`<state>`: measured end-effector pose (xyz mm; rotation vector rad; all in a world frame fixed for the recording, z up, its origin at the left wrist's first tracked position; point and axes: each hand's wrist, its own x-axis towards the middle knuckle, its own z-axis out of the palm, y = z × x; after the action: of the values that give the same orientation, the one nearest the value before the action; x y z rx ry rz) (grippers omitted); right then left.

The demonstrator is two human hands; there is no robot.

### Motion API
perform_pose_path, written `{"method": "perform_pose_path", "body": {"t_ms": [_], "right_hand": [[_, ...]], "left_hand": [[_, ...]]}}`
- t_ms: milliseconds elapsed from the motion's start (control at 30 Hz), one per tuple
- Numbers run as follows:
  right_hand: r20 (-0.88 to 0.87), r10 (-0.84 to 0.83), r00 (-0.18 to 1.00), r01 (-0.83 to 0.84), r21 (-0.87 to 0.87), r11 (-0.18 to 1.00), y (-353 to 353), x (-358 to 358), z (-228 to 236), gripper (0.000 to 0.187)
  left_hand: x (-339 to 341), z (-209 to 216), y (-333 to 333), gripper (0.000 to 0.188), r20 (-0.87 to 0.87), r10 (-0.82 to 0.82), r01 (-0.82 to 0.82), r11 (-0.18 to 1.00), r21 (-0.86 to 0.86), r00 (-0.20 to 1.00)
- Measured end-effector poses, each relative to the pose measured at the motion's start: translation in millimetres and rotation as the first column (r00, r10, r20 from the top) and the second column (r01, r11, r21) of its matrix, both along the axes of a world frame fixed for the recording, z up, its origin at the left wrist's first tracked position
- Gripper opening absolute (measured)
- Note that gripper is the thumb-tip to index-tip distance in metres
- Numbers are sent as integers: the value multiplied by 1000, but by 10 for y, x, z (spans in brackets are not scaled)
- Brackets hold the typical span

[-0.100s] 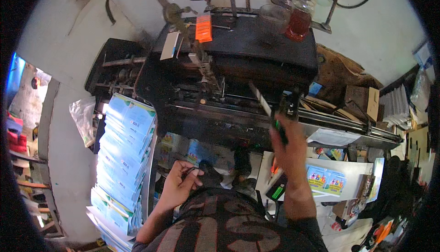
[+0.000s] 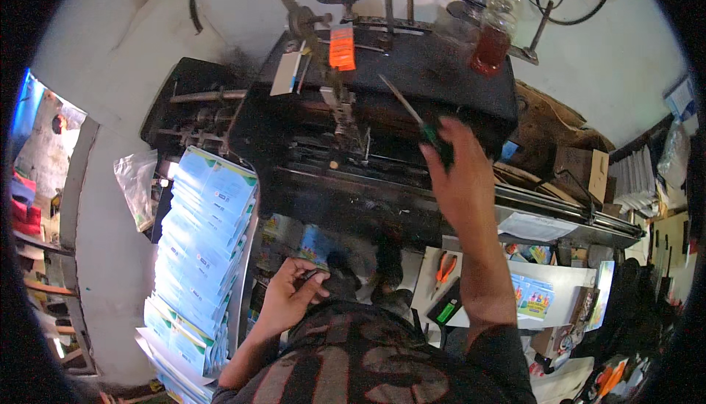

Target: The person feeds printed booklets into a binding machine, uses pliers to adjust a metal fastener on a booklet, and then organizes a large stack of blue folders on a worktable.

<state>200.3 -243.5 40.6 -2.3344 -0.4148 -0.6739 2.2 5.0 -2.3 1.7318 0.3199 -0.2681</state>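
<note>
My right hand (image 2: 462,176) is raised over a black, greasy machine (image 2: 412,95) and grips a screwdriver (image 2: 412,119) with a green handle; its thin shaft points up and left toward the machine's top. My left hand (image 2: 288,295) is low, close to my body, with fingers curled around a small dark object that I cannot make out. An orange tag (image 2: 342,47) hangs on the machine's upper middle.
A tall fanned stack of blue and white printed sheets (image 2: 195,257) stands at left. A bottle of reddish liquid (image 2: 493,33) sits on the machine's back right. Orange pliers (image 2: 444,268) lie on a white tray below right. Cardboard boxes (image 2: 577,165) crowd the right.
My right hand has risen with the screwdriver from the machine's front edge to its top. My left hand has stayed low.
</note>
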Motion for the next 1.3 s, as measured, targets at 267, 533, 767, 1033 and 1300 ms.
{"method": "perform_pose_path", "body": {"t_ms": [267,533,767,1033,1300], "right_hand": [[-4,-1,1000,0,-328,945,814,924,445,20],[-42,138,990,-143,-385,912,920,1264,379,25],[-26,-17,1000,6,-377,926,983,1126,345,44],[93,3,996,30,-349,937,953,1058,271,48],[339,-47,940,45,14,999,922,505,214,30]], "left_hand": [[74,-2,574,20,17,21,-18,993,-120,1000],[392,257,1036,18,12,54,-48,960,-276,998],[629,262,1274,18,29,44,-32,945,-326,999],[826,142,1113,28,-77,130,-151,843,-517,989],[1019,-447,779,32,-135,21,-98,799,-593,991]]}}
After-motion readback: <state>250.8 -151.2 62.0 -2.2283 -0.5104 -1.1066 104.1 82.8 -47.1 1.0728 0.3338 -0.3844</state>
